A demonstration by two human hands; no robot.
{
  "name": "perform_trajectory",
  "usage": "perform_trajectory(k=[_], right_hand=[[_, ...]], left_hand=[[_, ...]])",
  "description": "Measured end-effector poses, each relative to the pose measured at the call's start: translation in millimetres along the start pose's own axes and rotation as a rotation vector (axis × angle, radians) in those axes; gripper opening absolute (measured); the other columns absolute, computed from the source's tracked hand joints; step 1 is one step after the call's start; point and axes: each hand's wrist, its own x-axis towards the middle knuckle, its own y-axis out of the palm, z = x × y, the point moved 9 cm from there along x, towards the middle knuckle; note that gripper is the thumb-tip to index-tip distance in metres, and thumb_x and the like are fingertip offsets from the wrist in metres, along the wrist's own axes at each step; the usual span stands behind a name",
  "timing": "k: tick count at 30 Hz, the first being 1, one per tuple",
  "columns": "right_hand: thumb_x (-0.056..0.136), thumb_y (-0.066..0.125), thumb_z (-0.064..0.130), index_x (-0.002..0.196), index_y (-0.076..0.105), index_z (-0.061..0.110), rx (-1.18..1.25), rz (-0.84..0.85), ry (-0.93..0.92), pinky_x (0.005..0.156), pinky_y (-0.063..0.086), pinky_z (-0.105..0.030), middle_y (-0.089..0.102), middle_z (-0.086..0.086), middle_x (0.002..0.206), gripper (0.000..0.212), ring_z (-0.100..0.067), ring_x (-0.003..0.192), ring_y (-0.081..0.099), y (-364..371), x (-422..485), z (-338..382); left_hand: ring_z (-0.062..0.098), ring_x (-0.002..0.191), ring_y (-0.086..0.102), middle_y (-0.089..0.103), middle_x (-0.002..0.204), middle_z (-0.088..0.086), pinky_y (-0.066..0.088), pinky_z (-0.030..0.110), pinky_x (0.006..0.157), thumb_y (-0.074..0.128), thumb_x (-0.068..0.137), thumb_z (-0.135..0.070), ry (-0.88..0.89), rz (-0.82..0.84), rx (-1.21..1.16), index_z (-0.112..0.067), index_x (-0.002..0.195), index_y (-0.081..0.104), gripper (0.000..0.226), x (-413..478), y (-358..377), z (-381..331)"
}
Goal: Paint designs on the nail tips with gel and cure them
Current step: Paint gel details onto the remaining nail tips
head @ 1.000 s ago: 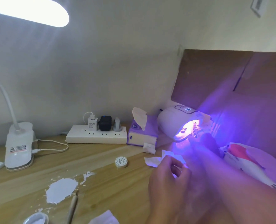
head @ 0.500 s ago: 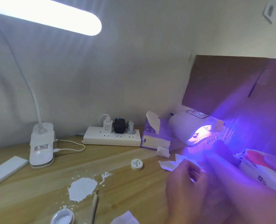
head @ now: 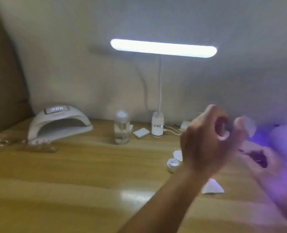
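The nail tips [head: 38, 146] sit in rows on a clear strip at the far left of the surface [head: 89, 174], just in front of the mouth of an unlit curing lamp [head: 58, 125]. More of them seem to trail off toward the left edge, though the blur makes that hard to confirm.

Judging by their look, they are thin, light plastic shells. They would be stiff but springy, easy to flick away, and slick once wet gel is on them. The safer hold is the strip itself, taken at an end or along its long edge, with fingers kept off the painted faces. A pinch that is too hard could pop a tip loose.

Both hands are on the other side, well apart from the strip. The left hand [head: 206, 142] is raised above the surface with its fingers curled, thumb and forefinger closing into a ring. I cannot tell whether anything small is caught in that ring. The right hand [head: 257, 158] lies lower, in violet light from a second lamp [head: 285, 137] at the right edge. It is too smeared to say whether it holds anything.

A small gel pot [head: 173, 163] stands just beside the left wrist. A clear bottle [head: 122, 126] stands between the hands and the strip.
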Motion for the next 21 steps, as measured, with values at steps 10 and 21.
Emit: perform_trajectory(k=[10, 21], right_hand=[[0.082, 0.076, 0.013, 0.082, 0.055, 0.034, -0.299, 0.37, -0.19, 0.06, 0.04, -0.033, 0.058, 0.006, 0.073, 0.03, -0.011, 0.066, 0.056, 112.0, -90.1, 74.2], [0.074, 0.044, 0.037, 0.069, 0.06, 0.02, -0.426, 0.15, -0.431, 0.058, 0.036, -0.029, 0.039, 0.016, 0.057, 0.024, -0.007, 0.052, 0.041, 120.9, -95.0, 79.8]], left_hand=[[0.037, 0.115, 0.052, 0.056, 0.123, 0.017, 0.045, 0.046, 0.095, 0.082, 0.068, -0.035, -0.845, -0.537, 0.838, -0.008, 0.117, 0.051, 0.064, -77.1, -413.8, 195.2], [0.027, 0.139, 0.03, 0.037, 0.15, 0.007, 0.027, 0.042, 0.103, 0.064, 0.033, -0.094, -1.141, -0.144, 1.075, -0.01, 0.141, 0.02, 0.143, -58.7, -414.8, 260.5]])
